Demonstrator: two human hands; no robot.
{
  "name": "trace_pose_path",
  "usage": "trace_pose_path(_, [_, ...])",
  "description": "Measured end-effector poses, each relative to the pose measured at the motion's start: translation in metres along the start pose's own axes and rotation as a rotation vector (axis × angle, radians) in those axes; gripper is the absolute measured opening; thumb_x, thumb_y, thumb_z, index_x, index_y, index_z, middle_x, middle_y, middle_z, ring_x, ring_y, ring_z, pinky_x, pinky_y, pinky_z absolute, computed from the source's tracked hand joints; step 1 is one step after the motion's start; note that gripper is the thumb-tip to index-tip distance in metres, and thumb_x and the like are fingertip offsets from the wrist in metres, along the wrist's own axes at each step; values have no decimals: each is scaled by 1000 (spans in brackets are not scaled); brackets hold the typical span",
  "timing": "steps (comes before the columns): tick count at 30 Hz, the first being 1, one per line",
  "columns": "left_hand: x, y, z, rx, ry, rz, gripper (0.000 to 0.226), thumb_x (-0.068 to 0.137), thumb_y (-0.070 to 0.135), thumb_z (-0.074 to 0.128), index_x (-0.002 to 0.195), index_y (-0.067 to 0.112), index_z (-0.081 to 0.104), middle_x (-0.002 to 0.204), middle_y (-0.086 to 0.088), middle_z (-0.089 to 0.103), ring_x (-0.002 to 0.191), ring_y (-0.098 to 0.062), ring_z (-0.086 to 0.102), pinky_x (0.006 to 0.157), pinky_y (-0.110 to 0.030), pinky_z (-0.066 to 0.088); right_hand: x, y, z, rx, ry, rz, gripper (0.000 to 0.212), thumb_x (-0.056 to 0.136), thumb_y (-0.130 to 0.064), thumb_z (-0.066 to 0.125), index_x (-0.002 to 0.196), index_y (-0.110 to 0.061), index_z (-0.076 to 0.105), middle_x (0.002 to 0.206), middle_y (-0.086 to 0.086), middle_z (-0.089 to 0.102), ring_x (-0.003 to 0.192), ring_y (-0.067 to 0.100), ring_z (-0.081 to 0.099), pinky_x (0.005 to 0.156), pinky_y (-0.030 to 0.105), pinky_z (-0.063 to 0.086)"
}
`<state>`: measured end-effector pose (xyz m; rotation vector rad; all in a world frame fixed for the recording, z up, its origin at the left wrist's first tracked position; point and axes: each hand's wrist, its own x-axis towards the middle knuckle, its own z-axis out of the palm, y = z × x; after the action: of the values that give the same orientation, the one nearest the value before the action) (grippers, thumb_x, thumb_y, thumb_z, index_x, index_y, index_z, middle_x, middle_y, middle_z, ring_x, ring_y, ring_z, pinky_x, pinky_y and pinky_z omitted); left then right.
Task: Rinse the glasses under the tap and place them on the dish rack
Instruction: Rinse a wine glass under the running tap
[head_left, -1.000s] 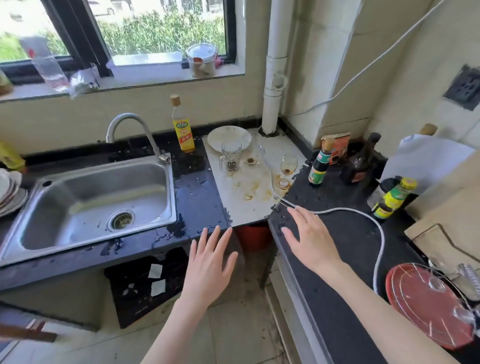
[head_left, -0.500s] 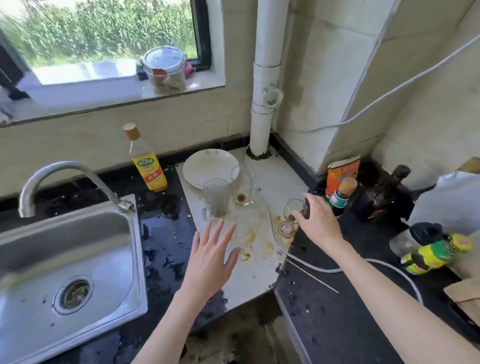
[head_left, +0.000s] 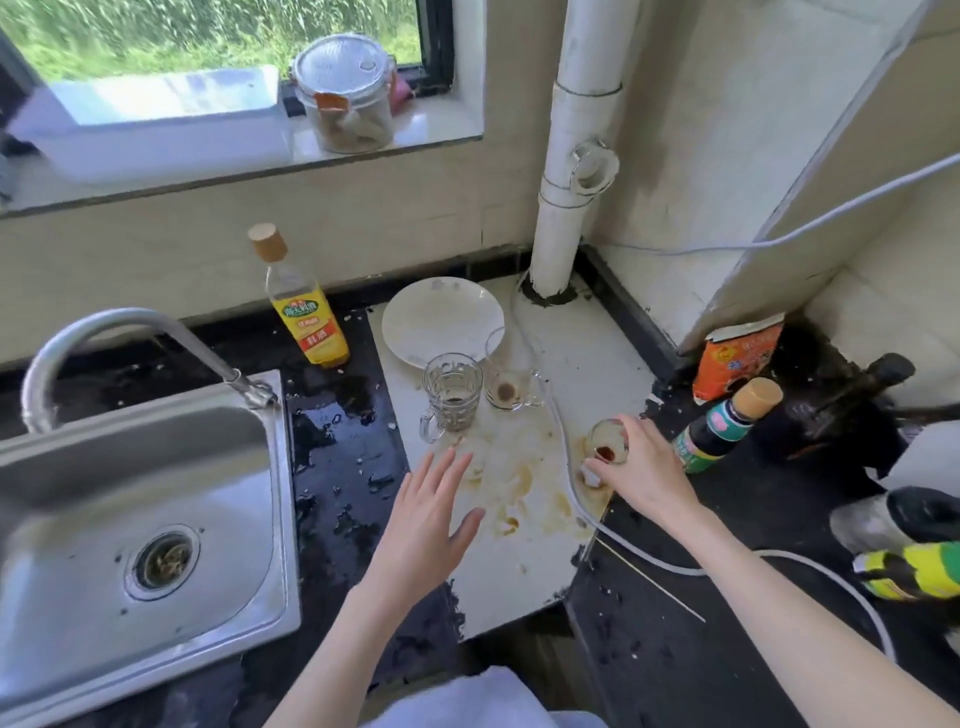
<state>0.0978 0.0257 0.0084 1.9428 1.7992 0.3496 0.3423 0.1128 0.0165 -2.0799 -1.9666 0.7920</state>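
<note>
I see my right hand (head_left: 644, 470) curled around a small glass (head_left: 607, 441) with a reddish-brown residue in its bottom; the fingers wrap its far side and the thumb comes in at its base, and I cannot tell whether the glass rests on the bench (head_left: 587, 358) or is just clear of it. I take the glass mug (head_left: 450, 397) with the handle as my landmark. The held glass is to the right of the mug and nearer to me, at the edge where the pale stained slab meets the dark surface. Just right of the mug stands a second small glass (head_left: 506, 384) with a brown spot in its bottom, the two close together. Behind the mug lies a white plate (head_left: 441, 319), and behind and left of it stands a yellow-labelled bottle (head_left: 306, 312). My left hand (head_left: 426, 519) hovers in front of the mug with fingers straight and spread, holding nothing, its fingertips short of the mug's base. Far left of the mug is the steel sink (head_left: 270, 467), with the curved tap (head_left: 119, 338) arching over its back rim. A white hose (head_left: 566, 467) runs across the slab between the mug and the held glass. Right of the held glass leans a dark sauce bottle (head_left: 727, 423) with a tan cap.
</note>
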Motion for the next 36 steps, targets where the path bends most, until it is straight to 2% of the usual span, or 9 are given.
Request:
trace_pose_path(9, [-65,-33,-27,-167,42,-158,70,92,38,54,148,29,13,156,8,14,145,-11,2,118,-35,12,-44,-117,23,70,-268,-474,65,78,-41,69,134,-24,41,113,-10,47,104,6,47,84,20,34])
trace_pose_path(13, [-95,-63,-55,-289,134,-226,75,87,35,63,147,30,17,150,9,28,140,-8,21,113,-25,22,-63,-185,54,124,-346,-638,64,75,-39,74,130,-19,48,111,-7,52,97,5,49,83,17,38])
trace_pose_path(15, [-108,-80,-72,-372,167,-246,72,84,31,67,139,42,22,136,16,42,127,-3,35,102,-15,29,-73,-217,71,152,-371,-685,63,74,-40,75,128,-19,50,107,-8,53,94,5,51,81,19,41])
trace_pose_path(17, [-119,-102,-87,-436,198,-268,68,82,30,69,132,48,26,125,17,49,120,-2,42,99,-18,35,-81,-246,87,184,-399,-703,62,75,-38,74,128,-18,50,105,-9,52,93,7,52,78,18,40])
trace_pose_path(19, [-128,-131,-99,-440,223,-302,68,80,34,70,137,36,31,127,12,51,121,-4,43,100,-24,34,-87,-272,105,219,-415,-702,65,75,-38,75,131,-18,49,106,-7,54,93,8,53,80,19,42])
trace_pose_path(25, [-145,-217,-141,-600,214,-331,63,76,28,75,119,43,31,111,19,57,107,4,52,93,-16,37,-99,-352,165,285,-434,-655,63,73,-35,77,128,-20,51,106,-4,56,96,11,55,86,22,47])
trace_pose_path(30, [-156,-271,-170,-691,215,-336,69,75,23,76,129,36,35,110,20,53,104,-10,59,91,-31,48,-105,-405,199,315,-449,-611,61,75,-33,77,128,-19,50,108,-4,55,99,11,54,85,19,44])
trace_pose_path(33, [-152,-284,-176,-699,216,-319,59,77,22,75,111,49,35,109,22,52,103,-10,58,79,-16,50,-103,-417,207,296,-449,-593,61,75,-32,77,128,-19,50,108,-3,56,99,11,54,85,18,43])
trace_pose_path(36, [-145,-297,-178,-732,233,-308,56,76,20,76,107,45,37,106,21,53,104,-9,56,67,-8,49,-99,-427,211,265,-445,-583,61,75,-31,77,128,-18,51,109,-3,56,99,11,55,87,18,43])
